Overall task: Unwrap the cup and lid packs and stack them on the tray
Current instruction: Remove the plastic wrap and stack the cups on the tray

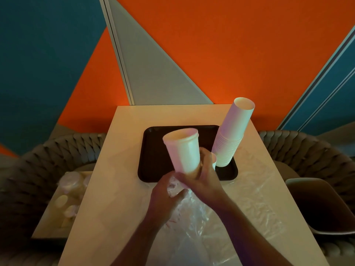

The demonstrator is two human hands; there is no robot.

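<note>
1. Head view: a pale rectangular table (107, 189) carries a dark brown rectangular plastic tray (153, 167) at its far middle.
2. A tall stack of white paper cups (233, 131) stands upright on the right end of the tray, open mouth up, leaning slightly right.
3. A second, shorter stack of white paper cups (184, 150) is held over the near edge of the tray, tilted with its mouth toward the far left.
4. Right hand (201, 175): fingers curled round the lower end of the held stack, gripping it.
5. Left hand (163, 196): fingers closed on the crumpled clear plastic wrapper (174, 188) at the base of the held stack, pinching it.
6. More clear plastic film (221, 217) lies spread over the near right part of the table.
7. A lower pale side surface (48, 225) at near left holds wrapped packs of pale lids (69, 185); detail blurred.
8. A woven grey seat back (48, 162) curves behind the table.
</note>
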